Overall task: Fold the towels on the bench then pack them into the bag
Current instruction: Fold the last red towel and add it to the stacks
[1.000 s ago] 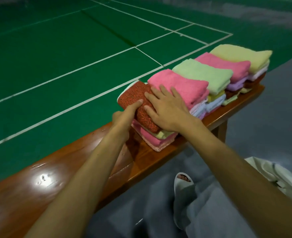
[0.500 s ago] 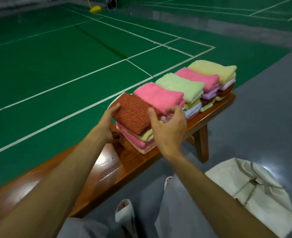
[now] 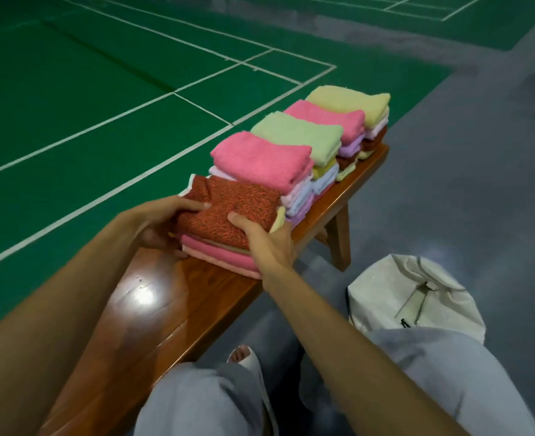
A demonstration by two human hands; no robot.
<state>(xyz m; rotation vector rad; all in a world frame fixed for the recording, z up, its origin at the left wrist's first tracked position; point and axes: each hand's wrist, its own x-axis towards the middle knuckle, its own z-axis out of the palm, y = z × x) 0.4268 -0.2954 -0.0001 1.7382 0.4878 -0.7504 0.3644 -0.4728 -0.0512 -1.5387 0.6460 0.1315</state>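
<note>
At frame centre, the left hand (image 3: 162, 220) and right hand (image 3: 264, 243) grip the nearest towel stack (image 3: 228, 228) from both sides, thumbs on top, on the bench (image 3: 153, 309). The bag (image 3: 414, 297) lies lower right.

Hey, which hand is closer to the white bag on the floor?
Right. The right hand grips the red towel at its edge toward the bag; the left hand grips the opposite edge, farther away.
</note>
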